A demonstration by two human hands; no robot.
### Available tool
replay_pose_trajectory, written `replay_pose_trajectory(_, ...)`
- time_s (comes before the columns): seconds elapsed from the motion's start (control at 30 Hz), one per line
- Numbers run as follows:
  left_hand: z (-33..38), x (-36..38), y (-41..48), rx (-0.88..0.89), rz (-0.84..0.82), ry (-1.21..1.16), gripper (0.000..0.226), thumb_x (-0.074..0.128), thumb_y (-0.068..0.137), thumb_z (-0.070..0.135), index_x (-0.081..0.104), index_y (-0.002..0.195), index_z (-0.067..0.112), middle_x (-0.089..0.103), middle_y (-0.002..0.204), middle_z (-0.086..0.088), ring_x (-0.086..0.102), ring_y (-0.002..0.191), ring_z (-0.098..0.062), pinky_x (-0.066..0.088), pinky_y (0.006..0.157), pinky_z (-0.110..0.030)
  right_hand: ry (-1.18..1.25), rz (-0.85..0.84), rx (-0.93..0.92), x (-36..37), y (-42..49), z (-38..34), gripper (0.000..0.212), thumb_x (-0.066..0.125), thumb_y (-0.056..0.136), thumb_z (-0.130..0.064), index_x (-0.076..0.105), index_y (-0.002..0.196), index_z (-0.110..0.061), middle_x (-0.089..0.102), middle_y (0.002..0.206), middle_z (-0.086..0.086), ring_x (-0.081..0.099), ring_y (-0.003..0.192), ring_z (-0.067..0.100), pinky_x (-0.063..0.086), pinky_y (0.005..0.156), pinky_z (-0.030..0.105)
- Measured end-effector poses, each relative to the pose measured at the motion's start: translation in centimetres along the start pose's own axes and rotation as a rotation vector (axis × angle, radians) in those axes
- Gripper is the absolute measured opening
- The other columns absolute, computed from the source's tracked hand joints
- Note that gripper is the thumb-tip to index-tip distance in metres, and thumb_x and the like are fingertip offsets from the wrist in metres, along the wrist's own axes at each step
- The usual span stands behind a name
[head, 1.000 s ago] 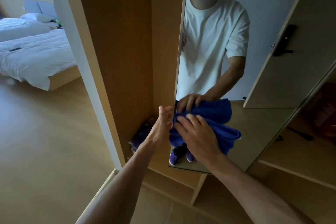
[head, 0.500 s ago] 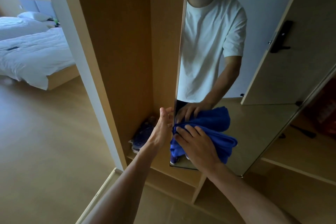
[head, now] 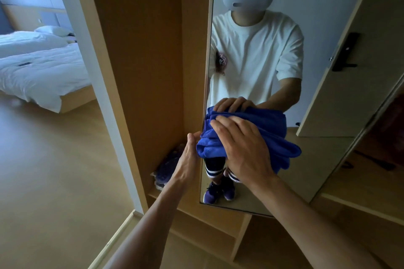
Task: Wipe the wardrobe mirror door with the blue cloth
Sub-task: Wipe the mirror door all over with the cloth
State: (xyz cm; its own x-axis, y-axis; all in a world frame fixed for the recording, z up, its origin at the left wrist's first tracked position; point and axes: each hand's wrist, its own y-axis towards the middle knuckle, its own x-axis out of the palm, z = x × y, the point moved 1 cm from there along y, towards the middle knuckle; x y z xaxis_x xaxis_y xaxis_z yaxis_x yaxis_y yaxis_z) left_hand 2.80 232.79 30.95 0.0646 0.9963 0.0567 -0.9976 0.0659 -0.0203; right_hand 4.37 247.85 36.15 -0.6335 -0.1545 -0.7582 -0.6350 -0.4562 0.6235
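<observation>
I am pressing the blue cloth (head: 282, 144) against the mirror door (head: 317, 170) with my right hand (head: 242, 148). The fingers are spread and fairly straight over the bunched fabric, not clenching it. The cloth is sitting low on the glass, right at the door's left edge. My left hand (head: 192, 155) is reaching up to that same edge, just beside the cloth. Its fingertips are hiding behind the fabric and the edge, so I cannot tell whether it is gripping the door or only bracing it.

The door is standing open, so I am judging the main risk to be swing. If I am pushing harder with the right than the left is resisting, the panel could be moving away from me. My left fingers could then be getting caught against the wardrobe's side panel (head: 142, 72).

The cloth is also wadded, with a fold hanging off to the right. Under a flat palm it could be sliding out and dropping toward the shoes (head: 166, 170) on the wardrobe floor. It could also be leaving streaks where only the ridges are touching.
</observation>
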Motion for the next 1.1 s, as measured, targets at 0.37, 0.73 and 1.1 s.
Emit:
replay_pose_trajectory(0.37, -3.6, -0.4, 0.9, 0.284, 0.090, -0.090, 0.055, 0.020, 0.109, 0.052, 0.067, 0.124, 0.028, 0.077, 0.118, 0.000, 0.071, 0.113, -0.015, 0.049, 0.107, -0.045, -0.069, 0.228, -0.103, 3.1, -0.8, -0.5, 0.052, 0.038, 0.082, -0.014, 0.059, 0.131, -0.013, 0.061, 0.132, 0.005, 0.055, 0.116, 0.032, 0.039, 0.100, 0.047)
replay_pose_trajectory(0.73, -8.0, -0.5, 5.0, 0.497, 0.121, -0.055, 0.051, 0.025, 0.108, 0.055, 0.069, 0.104, 0.028, 0.069, 0.072, 0.004, 0.060, 0.074, -0.020, 0.052, 0.077, -0.043, -0.180, 0.334, -0.171, 6.1, -1.3, 0.4, 0.055, 0.071, 0.069, -0.008, 0.065, 0.124, -0.014, 0.068, 0.119, 0.006, 0.057, 0.107, 0.033, 0.044, 0.094, 0.050)
replay_pose_trajectory(1.1, -9.4, -0.7, 6.8, 0.649, 0.066, 0.032, 0.044, 0.025, 0.109, 0.053, 0.065, 0.113, 0.035, 0.078, 0.090, 0.007, 0.075, 0.078, -0.007, 0.059, 0.072, -0.030, -0.349, 0.309, -0.305, 8.3, -3.6, 0.4, 0.055, 0.064, 0.076, -0.012, 0.060, 0.130, -0.020, 0.065, 0.121, 0.000, 0.054, 0.106, 0.026, 0.042, 0.094, 0.041)
